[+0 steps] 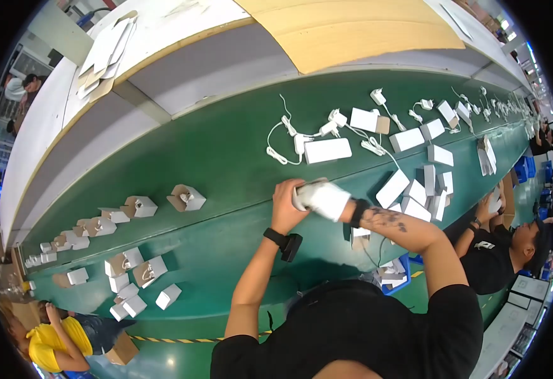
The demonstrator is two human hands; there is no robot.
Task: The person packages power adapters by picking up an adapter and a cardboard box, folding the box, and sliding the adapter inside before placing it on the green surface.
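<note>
My left hand (287, 206), bare and with a black device strapped at the wrist, is closed on the near end of a white box (332, 202) held above the conveyor belt. A strip of brown cardboard shows along the box's upper edge. My right forearm, with a black wristband, reaches in from the right to the same place. The white shape hides my right hand and motion smears it, so its fingers cannot be made out. Beyond lie a closed white box (327, 150) and a white power adapter (299, 144) with its cable.
Open white boxes (140, 206) stand on the green belt (226, 158) to the left. More boxes and cabled adapters (377, 96) spread along the right. A shelf with a cardboard sheet (352, 31) runs behind. Co-workers sit at the right and lower left; a blue bin (405, 271) stands below.
</note>
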